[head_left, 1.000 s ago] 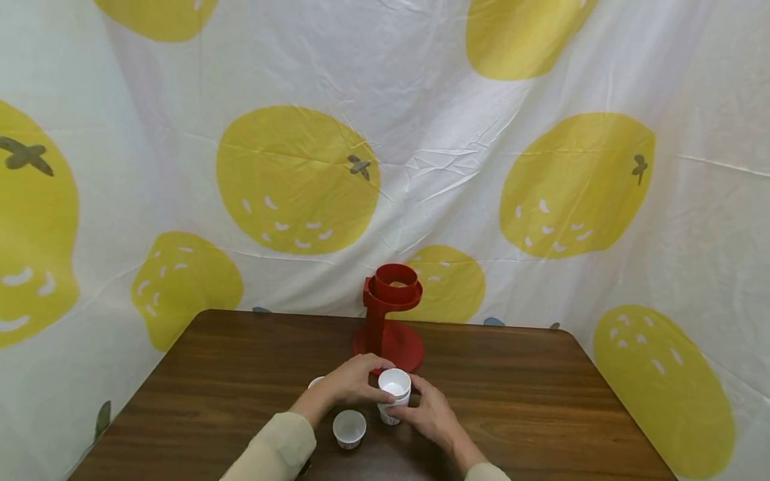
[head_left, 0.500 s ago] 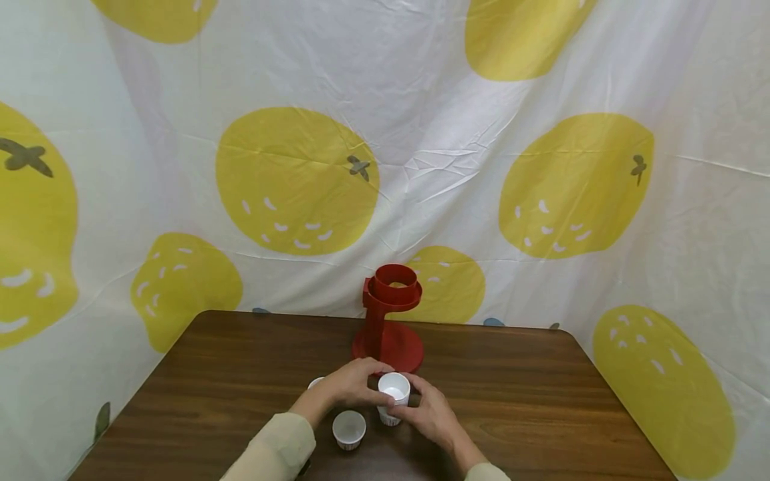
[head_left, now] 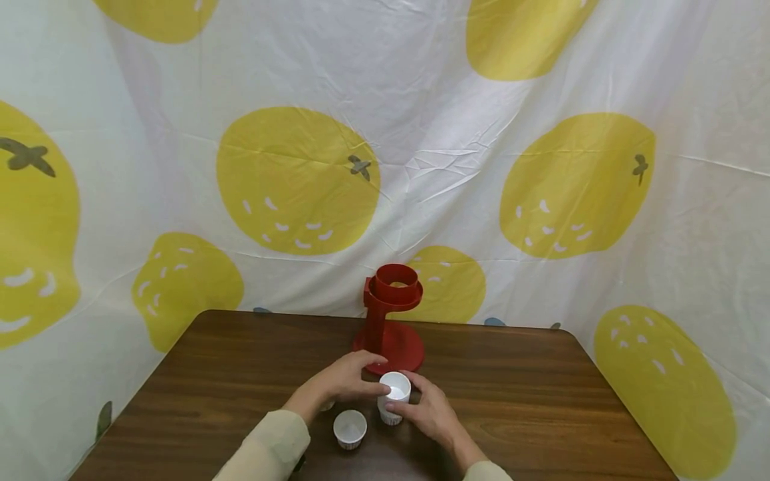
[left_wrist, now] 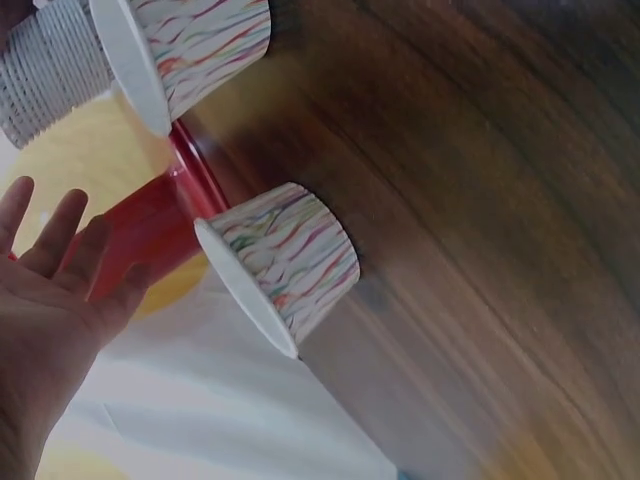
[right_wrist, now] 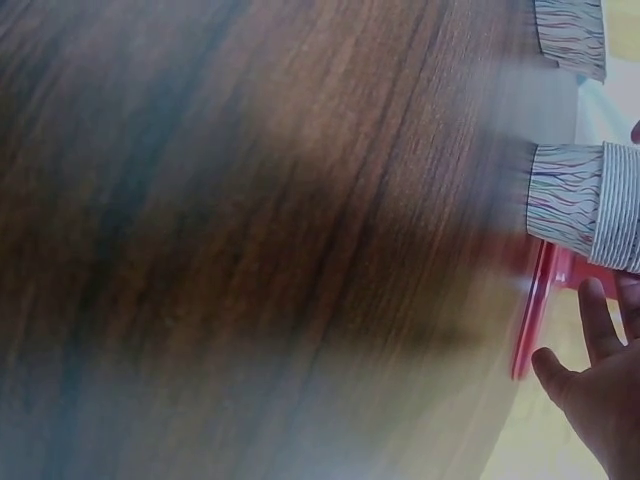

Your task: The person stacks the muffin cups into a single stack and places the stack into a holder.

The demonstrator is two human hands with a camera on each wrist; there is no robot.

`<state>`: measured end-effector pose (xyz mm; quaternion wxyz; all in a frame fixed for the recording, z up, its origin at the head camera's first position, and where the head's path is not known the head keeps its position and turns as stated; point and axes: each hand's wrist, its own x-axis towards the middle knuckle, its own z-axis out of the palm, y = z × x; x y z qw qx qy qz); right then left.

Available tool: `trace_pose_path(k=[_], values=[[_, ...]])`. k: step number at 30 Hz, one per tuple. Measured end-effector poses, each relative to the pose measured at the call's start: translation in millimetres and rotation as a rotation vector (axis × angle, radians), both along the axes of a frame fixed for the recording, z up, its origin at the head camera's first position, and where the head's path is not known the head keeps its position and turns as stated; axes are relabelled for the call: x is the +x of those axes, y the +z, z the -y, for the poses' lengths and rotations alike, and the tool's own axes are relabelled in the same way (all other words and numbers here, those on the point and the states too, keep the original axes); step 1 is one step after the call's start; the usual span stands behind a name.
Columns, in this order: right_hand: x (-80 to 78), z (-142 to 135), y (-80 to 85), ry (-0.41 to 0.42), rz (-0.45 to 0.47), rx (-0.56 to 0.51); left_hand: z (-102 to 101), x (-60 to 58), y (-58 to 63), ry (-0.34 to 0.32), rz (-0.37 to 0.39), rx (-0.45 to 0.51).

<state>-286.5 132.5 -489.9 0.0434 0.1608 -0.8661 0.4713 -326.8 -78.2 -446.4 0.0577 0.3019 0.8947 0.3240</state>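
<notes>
A stack of white paper cups [head_left: 394, 407] with coloured wavy lines stands upright on the table. My right hand [head_left: 430, 411] holds its right side, thumb at the front and fingers round the back. At its left, my left hand [head_left: 339, 384] has its fingers extended and spread, the thumb tip overlapping the top cup's rim in the head view. Nearer the front stands a single paper cup [head_left: 349, 429], upright. Another paper cup [left_wrist: 285, 265] shows fully in the left wrist view; in the head view the left hand mostly hides it.
Behind the stack stands a red stand [head_left: 394, 287] with a ring-shaped top and a round base. The brown wooden table [head_left: 529, 401] stretches out to both sides. A white cloth [head_left: 421, 200] printed with yellow lemons hangs behind it.
My left hand has drawn away from the stack to the left, its fingers spreading. The stack's top cup has sunk slightly and sits closer on the cups below. My right hand has hardly moved.
</notes>
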Motion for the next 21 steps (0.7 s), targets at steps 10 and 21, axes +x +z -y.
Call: trace_pose_path(k=[10,21], values=[[-2.4,0,0.4,-0.045,0.045,0.048,21,-3.6,6.3,0.049,-0.047,0.028],[-2.0,0,0.5,-0.035,0.038,0.029,48,-7.6,0.8,0.141,-0.069,0.088]])
